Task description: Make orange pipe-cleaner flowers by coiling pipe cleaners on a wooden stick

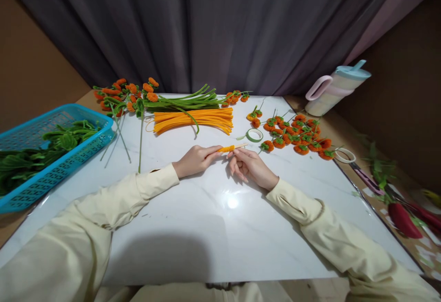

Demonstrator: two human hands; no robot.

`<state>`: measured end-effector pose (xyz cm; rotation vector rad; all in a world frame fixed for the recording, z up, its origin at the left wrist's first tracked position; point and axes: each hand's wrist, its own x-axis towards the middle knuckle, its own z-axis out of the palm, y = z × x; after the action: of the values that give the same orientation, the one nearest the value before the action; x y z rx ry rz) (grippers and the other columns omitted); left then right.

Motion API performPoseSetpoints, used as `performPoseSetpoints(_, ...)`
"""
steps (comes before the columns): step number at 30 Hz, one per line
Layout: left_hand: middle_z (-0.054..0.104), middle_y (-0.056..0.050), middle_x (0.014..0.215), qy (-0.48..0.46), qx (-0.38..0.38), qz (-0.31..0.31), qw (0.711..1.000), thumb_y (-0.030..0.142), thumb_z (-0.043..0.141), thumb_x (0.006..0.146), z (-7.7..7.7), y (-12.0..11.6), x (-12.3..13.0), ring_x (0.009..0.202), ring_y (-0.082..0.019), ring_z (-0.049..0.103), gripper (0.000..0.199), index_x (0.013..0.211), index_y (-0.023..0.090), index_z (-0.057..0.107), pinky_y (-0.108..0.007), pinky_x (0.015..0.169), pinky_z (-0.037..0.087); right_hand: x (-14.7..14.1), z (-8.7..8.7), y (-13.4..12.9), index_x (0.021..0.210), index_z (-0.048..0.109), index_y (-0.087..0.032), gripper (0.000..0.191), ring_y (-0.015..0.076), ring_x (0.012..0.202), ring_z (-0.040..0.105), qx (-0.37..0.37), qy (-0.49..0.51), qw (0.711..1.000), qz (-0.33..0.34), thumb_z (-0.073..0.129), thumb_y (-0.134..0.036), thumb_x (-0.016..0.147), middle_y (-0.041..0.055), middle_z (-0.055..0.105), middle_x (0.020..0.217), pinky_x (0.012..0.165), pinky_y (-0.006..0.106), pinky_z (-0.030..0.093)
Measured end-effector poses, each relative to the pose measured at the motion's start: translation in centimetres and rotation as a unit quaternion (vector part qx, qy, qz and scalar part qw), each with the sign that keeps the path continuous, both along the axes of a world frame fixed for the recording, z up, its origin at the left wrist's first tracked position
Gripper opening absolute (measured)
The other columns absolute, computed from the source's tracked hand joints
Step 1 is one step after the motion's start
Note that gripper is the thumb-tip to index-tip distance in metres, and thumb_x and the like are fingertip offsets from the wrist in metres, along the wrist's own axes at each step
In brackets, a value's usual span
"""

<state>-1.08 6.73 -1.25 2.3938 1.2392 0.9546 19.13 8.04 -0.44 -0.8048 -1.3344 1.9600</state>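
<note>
Over the middle of the white table [193, 201], my left hand [198, 160] pinches the left end of a yellow-orange pipe cleaner [227, 148] that is coiled around a thin wooden stick [242, 145]. My right hand [251, 166] has thumb and forefinger closed on the stick at the coil's right end, its other fingers curled loosely below. Behind my hands lies a bundle of straight orange pipe cleaners [193, 121], with green pipe cleaners [186, 102] beyond it. A roll of green tape [254, 135] lies just past my right hand.
Several orange pipe-cleaner blossoms [299, 132] cluster at the right. Stemmed orange flowers [132, 89] lie back left, beside a blue basket [62, 173] of green leaves [67, 141]. A lidded tumbler [332, 95] stands back right. Scissors [367, 180] and red-handled pliers [404, 219] lie along the right edge.
</note>
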Motion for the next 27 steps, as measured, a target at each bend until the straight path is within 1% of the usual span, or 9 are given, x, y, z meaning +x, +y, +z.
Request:
performPoseSetpoints(2, 0.072, -0.010, 0.087, 0.051, 0.052, -0.001, 0.997, 0.029, 0.042, 0.091, -0.15, -0.01, -0.19, 0.058, -0.012, 0.060, 0.034, 0.114, 0.014, 0.062, -0.021, 0.059, 0.041, 0.01, -0.09, 0.05, 0.085, 0.052, -0.013, 0.025, 0.0072, 0.032, 0.043, -0.001, 0.004, 1.000, 0.003, 0.054, -0.039, 0.083, 0.0006, 0.060, 0.053, 0.027, 0.015, 0.033)
performPoseSetpoints(4, 0.071, -0.009, 0.076, 0.099, 0.084, -0.002, 0.992, 0.029, 0.039, 0.092, -0.07, -0.06, -0.29, 0.055, -0.012, 0.059, 0.036, 0.117, 0.013, 0.060, -0.021, 0.056, 0.039, 0.03, -0.20, 0.10, 0.085, 0.052, -0.013, 0.025, 0.0072, 0.033, 0.043, 0.000, 0.005, 1.000, 0.003, 0.055, -0.038, 0.083, 0.0008, 0.060, 0.054, 0.027, 0.016, 0.033)
performPoseSetpoints(6, 0.070, -0.007, 0.069, 0.133, 0.098, -0.001, 0.986, 0.030, 0.038, 0.093, 0.12, -0.10, -0.36, 0.054, -0.012, 0.058, 0.037, 0.118, 0.014, 0.059, -0.020, 0.055, 0.038, 0.05, -0.28, 0.12, 0.086, 0.052, -0.013, 0.026, 0.0074, 0.033, 0.044, 0.002, 0.005, 1.000, 0.001, 0.055, -0.038, 0.082, 0.0009, 0.060, 0.054, 0.027, 0.016, 0.034)
performPoseSetpoints(8, 0.069, -0.007, 0.067, 0.152, 0.105, 0.001, 0.983, 0.030, 0.037, 0.093, 0.27, -0.09, -0.41, 0.055, -0.012, 0.057, 0.037, 0.118, 0.014, 0.059, -0.020, 0.055, 0.037, 0.06, -0.29, 0.10, 0.085, 0.051, -0.013, 0.026, 0.0075, 0.034, 0.044, 0.003, 0.006, 1.000, 0.000, 0.055, -0.039, 0.082, 0.0010, 0.060, 0.054, 0.027, 0.016, 0.034)
performPoseSetpoints(15, 0.067, -0.006, 0.064, 0.183, 0.124, 0.006, 0.975, 0.028, 0.036, 0.092, 0.34, 0.03, -0.53, 0.053, -0.012, 0.056, 0.037, 0.118, 0.015, 0.059, -0.021, 0.054, 0.035, 0.16, -0.18, 0.03, 0.085, 0.052, -0.013, 0.023, 0.0079, 0.033, 0.044, 0.003, 0.018, 1.000, 0.009, 0.055, -0.036, 0.083, 0.0016, 0.060, 0.054, 0.027, 0.016, 0.033)
performPoseSetpoints(20, 0.067, -0.005, 0.064, 0.184, 0.139, -0.003, 0.973, 0.022, 0.037, 0.091, 0.25, 0.14, -0.59, 0.053, -0.013, 0.055, 0.036, 0.120, 0.016, 0.057, -0.022, 0.053, 0.034, 0.23, -0.01, 0.19, 0.088, 0.052, -0.013, 0.020, 0.0097, 0.033, 0.047, -0.009, 0.041, 0.999, 0.024, 0.056, -0.032, 0.081, 0.0023, 0.062, 0.055, 0.028, 0.017, 0.035)
performPoseSetpoints(23, 0.066, -0.004, 0.063, 0.187, 0.150, -0.005, 0.971, 0.021, 0.040, 0.089, 0.18, 0.12, -0.60, 0.052, -0.013, 0.055, 0.036, 0.121, 0.017, 0.057, -0.022, 0.052, 0.033, 0.11, 0.34, 0.18, 0.084, 0.054, -0.012, 0.026, 0.0098, 0.033, 0.047, -0.021, 0.034, 0.999, 0.015, 0.054, -0.039, 0.082, 0.0029, 0.061, 0.053, 0.027, 0.017, 0.034)
performPoseSetpoints(25, 0.065, -0.003, 0.060, 0.199, 0.164, -0.005, 0.966, 0.021, 0.041, 0.089, 0.21, 0.05, -0.59, 0.050, -0.013, 0.053, 0.035, 0.119, 0.017, 0.058, -0.022, 0.051, 0.032, 0.00, 0.56, 0.14, 0.077, 0.055, -0.012, 0.033, 0.0087, 0.030, 0.044, -0.030, 0.025, 0.999, -0.001, 0.052, -0.044, 0.084, 0.0031, 0.060, 0.051, 0.026, 0.017, 0.032)
performPoseSetpoints(27, 0.062, -0.002, 0.057, 0.215, 0.182, -0.007, 0.960, 0.020, 0.040, 0.089, 0.28, -0.02, -0.59, 0.048, -0.012, 0.051, 0.035, 0.119, 0.018, 0.059, -0.023, 0.050, 0.031, -0.07, 0.68, 0.14, 0.070, 0.056, -0.011, 0.038, 0.0069, 0.027, 0.041, -0.036, 0.018, 0.999, -0.016, 0.051, -0.045, 0.084, 0.0032, 0.059, 0.048, 0.025, 0.016, 0.029)
